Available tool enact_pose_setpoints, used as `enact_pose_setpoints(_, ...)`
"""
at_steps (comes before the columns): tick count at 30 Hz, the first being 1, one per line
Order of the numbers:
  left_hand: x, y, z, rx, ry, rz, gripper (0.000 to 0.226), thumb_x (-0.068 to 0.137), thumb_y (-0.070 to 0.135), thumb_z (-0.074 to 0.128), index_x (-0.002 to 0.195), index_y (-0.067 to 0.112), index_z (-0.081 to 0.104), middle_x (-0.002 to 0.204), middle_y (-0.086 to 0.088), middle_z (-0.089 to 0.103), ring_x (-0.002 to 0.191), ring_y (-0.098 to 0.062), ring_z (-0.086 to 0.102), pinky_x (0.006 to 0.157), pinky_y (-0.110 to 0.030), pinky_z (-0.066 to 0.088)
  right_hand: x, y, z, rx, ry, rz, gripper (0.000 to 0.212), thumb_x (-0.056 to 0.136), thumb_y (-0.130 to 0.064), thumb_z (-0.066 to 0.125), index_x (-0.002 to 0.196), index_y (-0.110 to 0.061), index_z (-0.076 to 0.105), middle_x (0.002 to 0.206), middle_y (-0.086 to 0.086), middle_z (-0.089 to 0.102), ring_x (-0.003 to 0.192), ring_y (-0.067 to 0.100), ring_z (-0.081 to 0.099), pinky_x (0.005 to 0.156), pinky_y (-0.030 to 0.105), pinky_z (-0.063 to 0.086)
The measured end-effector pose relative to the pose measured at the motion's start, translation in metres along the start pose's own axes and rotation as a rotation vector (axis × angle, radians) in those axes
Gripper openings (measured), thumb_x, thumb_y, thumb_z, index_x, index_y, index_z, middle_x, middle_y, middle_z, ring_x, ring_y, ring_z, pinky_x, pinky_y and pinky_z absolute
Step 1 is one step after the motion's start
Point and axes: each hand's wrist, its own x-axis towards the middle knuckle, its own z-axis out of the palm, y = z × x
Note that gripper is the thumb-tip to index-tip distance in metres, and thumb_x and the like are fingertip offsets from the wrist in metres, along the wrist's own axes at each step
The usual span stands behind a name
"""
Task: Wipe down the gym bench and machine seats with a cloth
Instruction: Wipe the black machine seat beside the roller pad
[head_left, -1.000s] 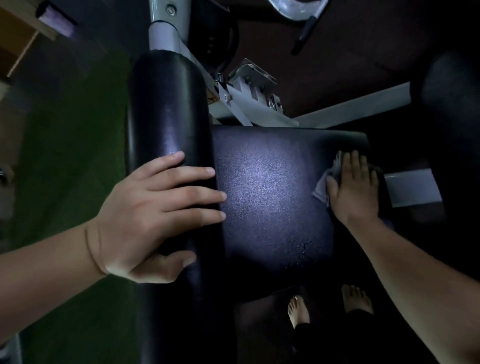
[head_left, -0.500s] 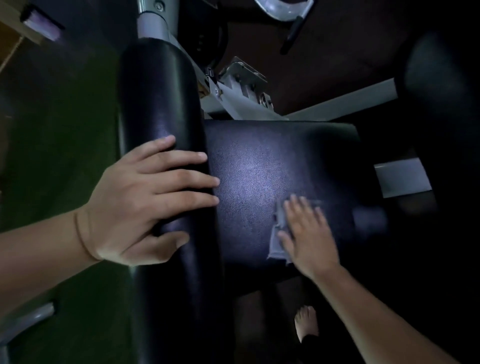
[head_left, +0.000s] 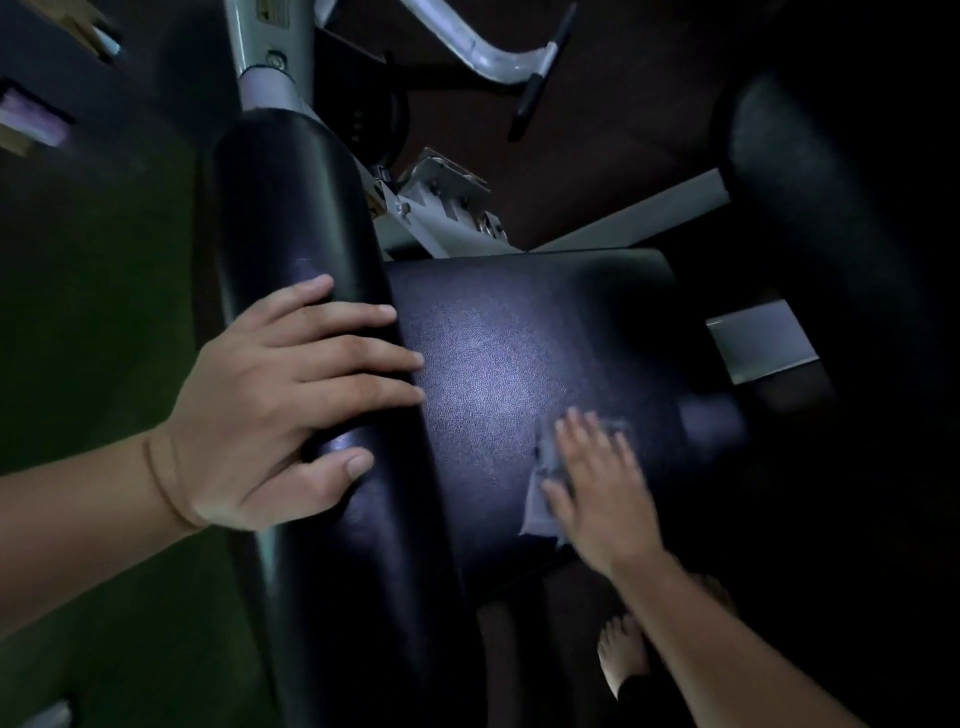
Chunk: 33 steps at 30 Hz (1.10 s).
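Head camera, looking down in dim light: at centre left, the left hand (head_left: 270, 405) wraps over a long black padded backrest (head_left: 291, 208), fingers laid across its top and thumb curled round its near side, grasping it. At lower centre right, the right hand (head_left: 597, 488) lies flat with straight fingers (blurred), pressing a pale grey cloth (head_left: 540, 504) onto the near part of the black machine seat (head_left: 519, 353); the cloth shows mostly at the hand's left edge. A grey metal frame (head_left: 270, 67) stands at the top, green floor (head_left: 93, 312) lies on the left, and a bare foot (head_left: 621, 654) shows at lower right.
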Motion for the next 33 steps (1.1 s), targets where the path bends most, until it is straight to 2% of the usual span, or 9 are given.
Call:
enact_pose_setpoints(4,0.001,0.0,0.0,0.007,-0.025,-0.005,0.062,0.102,0.055,0.029,0.117,0.021,0.079,0.131,0.003,0.071,0.138,-0.027,0.056,0.116,-0.065,0.032,0.047,0.075,-0.016,0.038,0.036,0.402,0.076,0.1,-0.054,0.027,0.162,-0.009,0.024,0.169,0.011,0.023,0.157,0.029,0.019,0.125,0.054,0.02)
enact_pose_setpoints(7,0.0,0.0,-0.001,0.017,-0.019,-0.008,0.062,0.102,0.055,0.029,0.116,0.021,0.079,0.131,0.003,0.071,0.138,-0.028,0.055,0.116,-0.065,0.032,0.061,0.067,-0.02,0.066,0.066,0.555,0.076,0.101,-0.052,0.022,0.162,-0.006,0.021,0.169,0.013,0.022,0.157,0.029,0.017,0.124,0.056,0.019)
enact_pose_setpoints(9,0.001,0.001,0.0,0.013,-0.024,-0.009,0.062,0.103,0.055,0.029,0.117,0.021,0.078,0.131,0.003,0.07,0.139,-0.027,0.055,0.116,-0.065,0.032,0.048,0.038,-0.016,0.054,0.1,0.496,0.074,0.102,-0.048,0.026,0.162,-0.005,0.022,0.169,0.015,0.022,0.157,0.03,0.017,0.125,0.055,0.018)
enact_pose_setpoints(14,0.002,0.001,-0.001,0.015,-0.039,-0.015,0.06,0.102,0.054,0.03,0.118,0.021,0.078,0.132,0.002,0.07,0.139,-0.028,0.055,0.114,-0.067,0.032,-0.011,0.016,-0.005,0.028,-0.037,0.024,0.07,0.106,-0.053,0.022,0.164,-0.015,0.014,0.172,0.004,0.01,0.16,0.021,0.003,0.127,0.049,0.012)
enact_pose_setpoints(16,0.002,0.001,-0.001,0.02,-0.042,-0.019,0.059,0.102,0.053,0.031,0.118,0.021,0.078,0.132,0.002,0.07,0.139,-0.028,0.055,0.114,-0.068,0.032,0.002,0.053,-0.008,0.047,-0.026,0.066,0.072,0.104,-0.052,0.024,0.164,-0.014,0.018,0.171,0.007,0.016,0.159,0.024,0.009,0.127,0.05,0.014)
enact_pose_setpoints(19,0.002,0.001,-0.001,0.02,-0.042,-0.024,0.059,0.102,0.053,0.031,0.117,0.021,0.078,0.132,0.002,0.07,0.139,-0.028,0.055,0.115,-0.067,0.032,0.052,0.106,-0.021,0.069,0.015,0.298,0.078,0.099,-0.052,0.022,0.161,-0.005,0.024,0.168,0.017,0.023,0.155,0.035,0.021,0.124,0.055,0.021)
enact_pose_setpoints(22,0.002,0.001,-0.001,0.026,-0.044,-0.026,0.059,0.102,0.053,0.031,0.116,0.021,0.078,0.132,0.002,0.07,0.139,-0.028,0.055,0.115,-0.066,0.032,0.087,0.109,-0.03,0.079,0.004,0.415,0.081,0.097,-0.053,0.022,0.161,-0.003,0.021,0.168,0.019,0.023,0.155,0.037,0.019,0.125,0.055,0.017)
enact_pose_setpoints(28,0.002,0.001,-0.001,0.022,-0.045,-0.029,0.06,0.102,0.054,0.031,0.116,0.021,0.079,0.132,0.002,0.07,0.138,-0.028,0.056,0.114,-0.067,0.033,0.012,0.103,-0.02,0.03,-0.049,0.214,0.076,0.103,-0.053,0.025,0.163,-0.007,0.019,0.172,0.009,0.013,0.159,0.025,0.009,0.126,0.051,0.016)
enact_pose_setpoints(33,0.001,-0.001,0.001,0.01,-0.047,-0.042,0.063,0.102,0.055,0.028,0.116,0.021,0.079,0.133,0.002,0.069,0.139,-0.027,0.055,0.115,-0.065,0.032,0.076,0.126,-0.031,-0.009,-0.001,0.258,0.076,0.098,-0.048,0.03,0.158,-0.002,0.028,0.165,0.02,0.029,0.151,0.037,0.028,0.121,0.055,0.024)
